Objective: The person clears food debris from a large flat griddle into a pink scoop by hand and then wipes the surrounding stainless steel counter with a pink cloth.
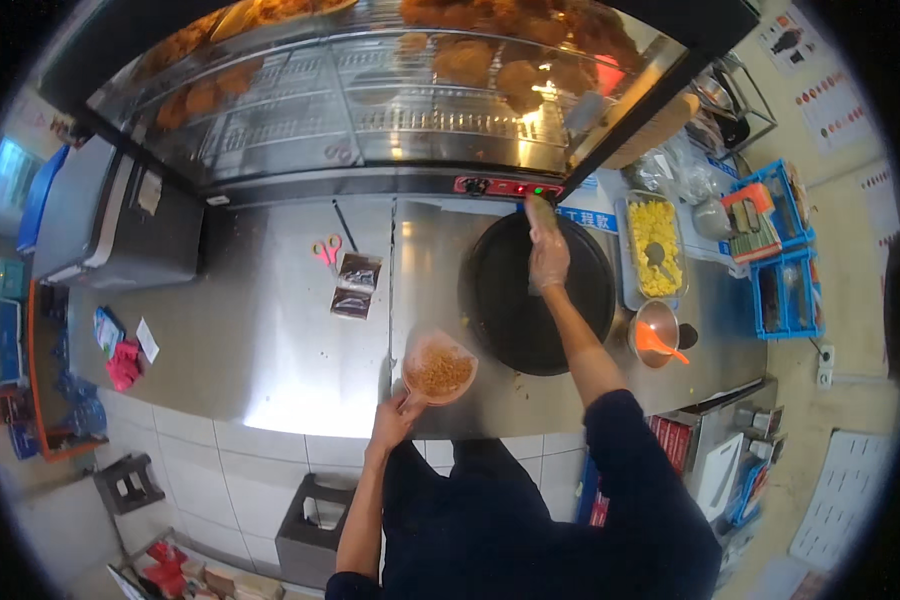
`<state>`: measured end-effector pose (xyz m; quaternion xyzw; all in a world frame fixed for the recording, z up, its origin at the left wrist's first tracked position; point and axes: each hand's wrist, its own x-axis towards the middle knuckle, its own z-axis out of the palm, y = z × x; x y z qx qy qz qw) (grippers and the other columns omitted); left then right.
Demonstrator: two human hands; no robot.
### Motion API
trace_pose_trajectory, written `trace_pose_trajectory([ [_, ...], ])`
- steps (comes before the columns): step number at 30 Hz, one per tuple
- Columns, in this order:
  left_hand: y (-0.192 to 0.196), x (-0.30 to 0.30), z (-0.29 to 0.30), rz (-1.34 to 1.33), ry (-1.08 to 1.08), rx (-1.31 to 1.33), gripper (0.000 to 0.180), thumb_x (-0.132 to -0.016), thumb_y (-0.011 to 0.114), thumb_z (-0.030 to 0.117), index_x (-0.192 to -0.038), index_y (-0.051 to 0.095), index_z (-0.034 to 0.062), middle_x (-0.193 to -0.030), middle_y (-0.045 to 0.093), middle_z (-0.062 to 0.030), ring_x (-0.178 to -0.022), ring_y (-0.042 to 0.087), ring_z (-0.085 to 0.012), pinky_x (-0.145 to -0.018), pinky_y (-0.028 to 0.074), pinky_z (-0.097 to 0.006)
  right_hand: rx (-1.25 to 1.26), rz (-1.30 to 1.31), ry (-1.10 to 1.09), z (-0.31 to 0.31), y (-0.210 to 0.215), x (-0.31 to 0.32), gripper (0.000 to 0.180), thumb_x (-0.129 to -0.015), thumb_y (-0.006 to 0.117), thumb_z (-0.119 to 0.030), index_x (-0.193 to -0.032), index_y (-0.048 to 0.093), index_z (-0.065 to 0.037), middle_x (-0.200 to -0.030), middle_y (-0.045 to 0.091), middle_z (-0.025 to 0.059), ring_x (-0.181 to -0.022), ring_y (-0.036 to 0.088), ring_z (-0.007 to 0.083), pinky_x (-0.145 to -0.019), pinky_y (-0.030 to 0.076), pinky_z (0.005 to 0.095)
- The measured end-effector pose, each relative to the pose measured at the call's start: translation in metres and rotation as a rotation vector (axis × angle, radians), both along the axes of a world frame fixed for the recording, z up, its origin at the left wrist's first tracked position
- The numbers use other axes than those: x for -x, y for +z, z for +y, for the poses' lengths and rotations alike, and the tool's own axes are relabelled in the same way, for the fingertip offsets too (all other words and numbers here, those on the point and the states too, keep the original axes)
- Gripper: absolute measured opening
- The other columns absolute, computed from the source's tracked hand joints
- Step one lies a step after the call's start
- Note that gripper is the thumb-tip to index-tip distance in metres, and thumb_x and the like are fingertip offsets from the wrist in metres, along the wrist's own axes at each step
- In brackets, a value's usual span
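Pink plastic bowl (440, 367), filled with golden-brown shreds, sits at the near edge of the steel tabletop (270, 340), just left of the round black griddle (535, 295). The left hand (395, 420) has its fingers curled round the bowl's near rim or handle, holding it level, probably so that nothing spills (whether the bowl rests on the steel or is lifted a little I cannot tell). The right hand (548, 250), in a thin clear glove, stretches across the griddle toward its far rim, fingers pressed together and laid flat; something pale may lie under them, too blurred to name. The glove looks to be there to keep bare skin off the food and the hot plate.

Right of the griddle stands a small metal cup (656, 335) with an orange scoop in it, and behind that a rectangular tray of yellow kernels (653, 250) with a spoon, both within easy reach of the gloved hand. Further left on the steel lie two small dark sachets (355, 285), squarish with pale edges, and pink-handled scissors (327, 250) beside them, likely for cutting them open. Above all of it a glass warming cabinet (370, 100) holds browned fried pieces. Blue crates (785, 260) stand far right, with pale posters bearing red dots on the wall behind them
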<state>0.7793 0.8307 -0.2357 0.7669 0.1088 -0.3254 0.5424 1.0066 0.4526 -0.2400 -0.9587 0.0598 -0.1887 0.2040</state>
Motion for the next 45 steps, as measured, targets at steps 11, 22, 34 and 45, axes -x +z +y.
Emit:
trace_pose_trajectory([
  [11,-0.012,0.003,-0.016,-0.014,0.013,0.062,0.034,-0.088,0.071,0.037,-0.089,0.064,0.0030,-0.058,0.053,-0.0007,-0.051,0.049,-0.0072,-0.046,0.037,-0.026,-0.163,0.589,0.967,0.031,0.088,0.110,0.041,-0.087,0.051,-0.008,-0.127,0.060,-0.006,-0.115,0.064,0.0210,-0.104,0.061,0.0389,-0.093,0.049,0.0435],
  [22,-0.007,0.027,-0.035,-0.023,0.041,0.055,0.043,-0.087,0.072,0.036,-0.101,0.068,-0.0048,-0.070,0.063,-0.0042,-0.057,0.054,-0.0088,-0.050,0.043,-0.027,-0.195,-0.036,-0.003,0.008,0.016,0.019,0.034,-0.090,0.050,-0.009,-0.121,0.063,-0.010,-0.123,0.062,0.0143,-0.104,0.061,0.0322,-0.088,0.049,0.0374],
  [34,-0.006,0.019,-0.033,-0.032,0.031,0.026,0.045,-0.087,0.072,0.038,-0.105,0.067,-0.0036,-0.063,0.057,-0.0022,-0.055,0.049,-0.0074,-0.049,0.040,-0.027,-0.080,0.889,1.091,0.000,0.134,0.121,0.055,-0.090,0.047,-0.002,-0.135,0.057,-0.031,-0.136,0.057,0.0090,-0.119,0.059,0.0287,-0.103,0.046,0.0395],
  [45,0.005,0.024,-0.051,0.011,-0.013,-0.004,0.041,-0.087,0.072,0.038,-0.092,0.067,-0.0029,-0.067,0.060,-0.0024,-0.056,0.052,-0.0078,-0.049,0.041,-0.027,-0.154,0.138,0.443,0.015,0.051,0.066,0.020,-0.086,0.055,-0.020,-0.099,0.064,-0.009,-0.093,0.064,0.0193,-0.088,0.062,0.0384,-0.080,0.049,0.0448],
])
